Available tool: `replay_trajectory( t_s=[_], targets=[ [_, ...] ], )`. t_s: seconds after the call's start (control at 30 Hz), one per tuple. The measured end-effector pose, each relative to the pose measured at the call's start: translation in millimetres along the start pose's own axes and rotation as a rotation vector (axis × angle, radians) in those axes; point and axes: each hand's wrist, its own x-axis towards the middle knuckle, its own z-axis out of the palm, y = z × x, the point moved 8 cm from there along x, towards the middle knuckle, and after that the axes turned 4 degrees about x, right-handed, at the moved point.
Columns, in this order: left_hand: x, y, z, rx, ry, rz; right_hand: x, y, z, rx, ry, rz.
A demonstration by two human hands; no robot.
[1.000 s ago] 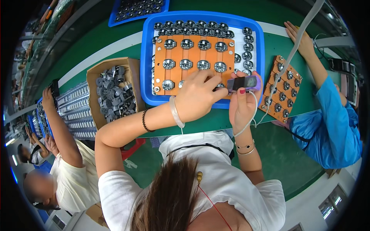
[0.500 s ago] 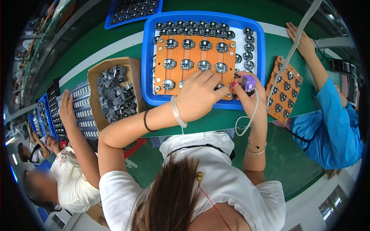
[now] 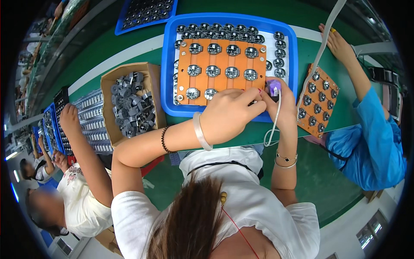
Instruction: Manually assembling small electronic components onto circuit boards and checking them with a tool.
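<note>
My right hand (image 3: 282,105) grips a small purple device (image 3: 273,87) trailing a thin white cable, just past the lower right corner of an orange fixture board (image 3: 202,60). My left hand (image 3: 230,114) crosses in front of the board's lower edge, its fingers bent and pressed together against the right hand's fingertips. What lies in that pinch is hidden. Several dark round electronic parts (image 3: 231,72) sit in rows on the board; my left hand covers part of the lowest row. The board rests in a blue tray (image 3: 294,64), over more such parts on white lining.
A cardboard box (image 3: 113,134) of grey plastic pieces stands left of the tray. At the right lies another orange board (image 3: 311,97) with parts, near a co-worker's blue sleeve (image 3: 366,108). Another blue tray (image 3: 123,29) is at the far left. A co-worker's hand (image 3: 69,118) is left of the box.
My left hand has moved right and slightly down, off the board's middle, to meet my right hand. The purple device has shifted slightly left. The left co-worker's fingers have curled in.
</note>
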Motion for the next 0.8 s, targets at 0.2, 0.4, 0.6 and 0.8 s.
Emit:
replay_trajectory(
  t_s=[0.2,0.4,0.6,0.8],
  targets=[
    [1,-12,-19,-0.068,0.046,-0.060,-7,-7,-10,0.169,0.062,-0.061],
    [4,-3,-25,-0.239,0.088,0.000,-22,-48,-5,0.757,0.090,-0.406],
    [3,-4,-25,-0.303,0.111,-0.014,-28,-53,-4,0.785,0.122,-0.564],
    [5,-4,-28,-0.225,0.096,0.005,-29,-55,-3,0.715,0.162,-0.533]
  ],
)
